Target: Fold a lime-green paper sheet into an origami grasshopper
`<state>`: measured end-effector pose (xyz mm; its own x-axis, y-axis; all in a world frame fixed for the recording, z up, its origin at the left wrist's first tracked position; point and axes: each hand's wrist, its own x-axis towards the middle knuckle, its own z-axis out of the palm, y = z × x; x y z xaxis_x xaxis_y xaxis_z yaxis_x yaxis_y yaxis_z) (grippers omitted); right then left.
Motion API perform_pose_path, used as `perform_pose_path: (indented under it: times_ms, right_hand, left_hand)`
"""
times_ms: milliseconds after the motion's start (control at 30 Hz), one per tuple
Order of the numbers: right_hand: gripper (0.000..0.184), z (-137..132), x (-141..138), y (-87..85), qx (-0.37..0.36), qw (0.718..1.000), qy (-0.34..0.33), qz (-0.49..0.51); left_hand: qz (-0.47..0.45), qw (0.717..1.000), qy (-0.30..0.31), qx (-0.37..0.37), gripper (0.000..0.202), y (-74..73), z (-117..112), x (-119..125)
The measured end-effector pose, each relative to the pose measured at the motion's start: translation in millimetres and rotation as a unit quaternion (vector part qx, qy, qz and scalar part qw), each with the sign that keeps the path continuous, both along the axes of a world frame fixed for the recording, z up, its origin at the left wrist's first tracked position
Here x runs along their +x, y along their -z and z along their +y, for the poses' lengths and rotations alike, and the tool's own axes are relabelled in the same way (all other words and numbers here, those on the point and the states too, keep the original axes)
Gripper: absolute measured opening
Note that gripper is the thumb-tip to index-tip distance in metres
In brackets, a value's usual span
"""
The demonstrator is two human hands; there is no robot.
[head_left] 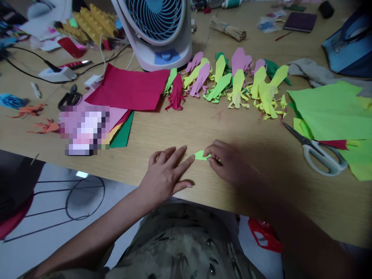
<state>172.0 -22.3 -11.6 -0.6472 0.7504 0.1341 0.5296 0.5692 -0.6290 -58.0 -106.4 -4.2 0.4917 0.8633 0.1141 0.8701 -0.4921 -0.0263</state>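
Observation:
A small folded piece of light green paper lies on the wooden table near its front edge. My left hand rests flat with fingers spread, its index fingertip touching the paper's left end. My right hand has its fingers curled together over the paper's right part, which they partly hide. Beyond both hands stretches a row of folded paper figures in several colours, among them a yellow figure and a dark pink figure.
Scissors with white handles lie at the right, beside green paper sheets. A red sheet lies left of the figures, with a fan behind. Orange paper figures and a power strip sit at the left.

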Motion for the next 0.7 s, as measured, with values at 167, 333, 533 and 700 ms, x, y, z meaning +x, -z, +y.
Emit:
perform_pose_path:
  times_ms: [167, 333, 533, 700]
  right_hand:
    - [0.016, 0, -2, 0.6, 0.01, 1.0, 0.001, -0.02]
    - [0.018, 2, 4, -3.6, -0.004, 1.0, -0.009, 0.009]
    - [0.016, 6, 15, -9.6, -0.051, 0.998, 0.012, 0.045]
    - [0.015, 8, 14, -7.9, -0.046, 0.998, 0.0, 0.04]
  left_hand:
    - [-0.013, 0.998, 0.063, 0.005, 0.071, -0.6, 12, 8]
    - [-0.042, 0.991, 0.126, -0.012, 0.057, 0.1, 22, 15]
    - [-0.058, 0.989, 0.132, -0.015, 0.053, 0.3, 22, 22]
    - [-0.024, 0.994, 0.104, 0.0, 0.058, 0.0, 19, 29]
